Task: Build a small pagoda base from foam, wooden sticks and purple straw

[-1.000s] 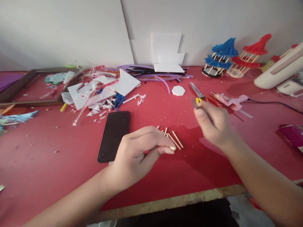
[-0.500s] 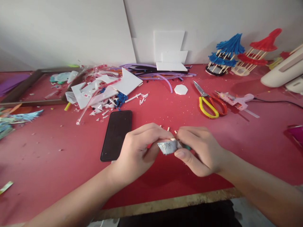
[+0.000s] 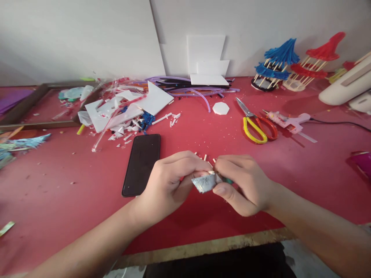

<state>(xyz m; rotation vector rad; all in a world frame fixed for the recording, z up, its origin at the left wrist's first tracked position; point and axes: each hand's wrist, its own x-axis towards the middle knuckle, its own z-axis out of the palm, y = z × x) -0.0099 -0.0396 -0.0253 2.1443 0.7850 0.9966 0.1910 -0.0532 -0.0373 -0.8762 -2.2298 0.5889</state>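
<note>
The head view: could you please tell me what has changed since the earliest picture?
The right hand has moved left and towards the person, bringing the grey blade it grips to the left hand. The scissors, partly hidden before, now show fully. No new grasp or release is clear. The left hand, phone and white octagon stayed put.

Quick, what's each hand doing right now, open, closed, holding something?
Left hand: closed in a pinch, apparently on a small pale piece, mostly hidden.
Right hand: closed, holding a tool with a silver blade.
</note>
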